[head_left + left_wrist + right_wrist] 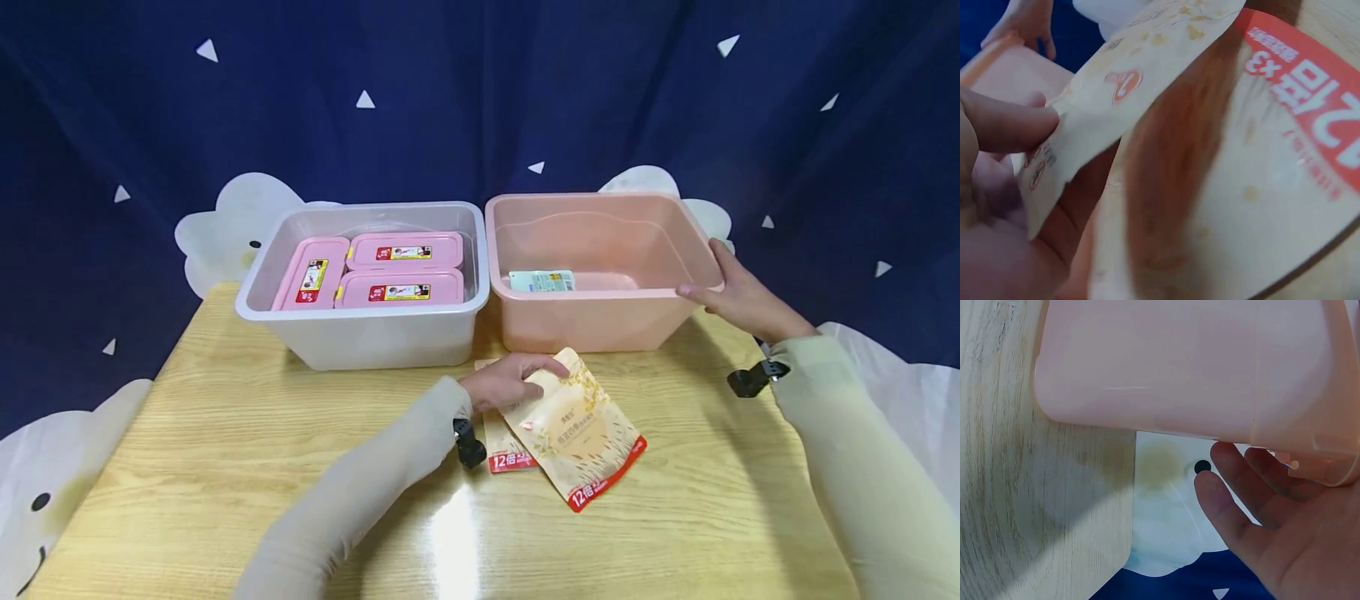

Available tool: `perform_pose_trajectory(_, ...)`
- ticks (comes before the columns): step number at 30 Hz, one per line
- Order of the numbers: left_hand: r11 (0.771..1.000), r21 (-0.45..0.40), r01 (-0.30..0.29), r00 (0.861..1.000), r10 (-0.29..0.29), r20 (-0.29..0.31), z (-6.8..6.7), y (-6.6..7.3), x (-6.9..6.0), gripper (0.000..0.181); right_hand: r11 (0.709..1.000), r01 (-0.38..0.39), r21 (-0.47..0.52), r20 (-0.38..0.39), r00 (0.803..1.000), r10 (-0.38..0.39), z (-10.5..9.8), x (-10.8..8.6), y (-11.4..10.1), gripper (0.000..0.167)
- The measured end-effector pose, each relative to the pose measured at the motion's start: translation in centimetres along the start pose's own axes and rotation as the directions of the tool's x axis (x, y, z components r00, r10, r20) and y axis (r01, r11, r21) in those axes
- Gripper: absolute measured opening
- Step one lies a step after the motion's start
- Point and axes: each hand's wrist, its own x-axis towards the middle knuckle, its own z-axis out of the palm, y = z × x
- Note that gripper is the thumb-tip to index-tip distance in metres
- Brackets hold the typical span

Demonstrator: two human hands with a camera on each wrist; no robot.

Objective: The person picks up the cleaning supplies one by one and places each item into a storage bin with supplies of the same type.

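Note:
My left hand (504,383) pinches the top end of a cream paper-like pouch (581,433) with a red printed bottom edge. In the left wrist view, the thumb lies over the pouch (1104,94) and the fingers are behind it. A second similar pouch (510,460) lies underneath on the table, partly covered. At the right end of the pink bin (585,321), my right hand (742,300) holds the front corner of the rim. The right wrist view shows its fingers (1235,481) beneath the rim; the thumb is hidden there. A pale green-and-white packet (542,281) lies inside this bin.
Left of the pink bin stands a white bin (382,337), holding pink-lidded boxes (401,287). Both bins sit at the back of the wooden table (247,467), before a dark blue curtain (450,50) with white figures.

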Motion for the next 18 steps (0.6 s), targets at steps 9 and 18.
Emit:
perform_pose_trajectory(9,0.979,0.177,-0.104,0.994,0.094,0.063,-1.0,2.4,-1.0,0.053,0.999,-0.028,-0.016,-0.004,1.000,0.028,-0.1,-0.3,-0.4,0.093)
perform_pose_trajectory(18,0.936,0.332,-0.119,0.993,0.118,0.026,-1.6,4.1,-1.8,0.052,0.999,-0.039,-0.002,0.016,0.999,0.039,-0.1,0.1,0.0,0.093)
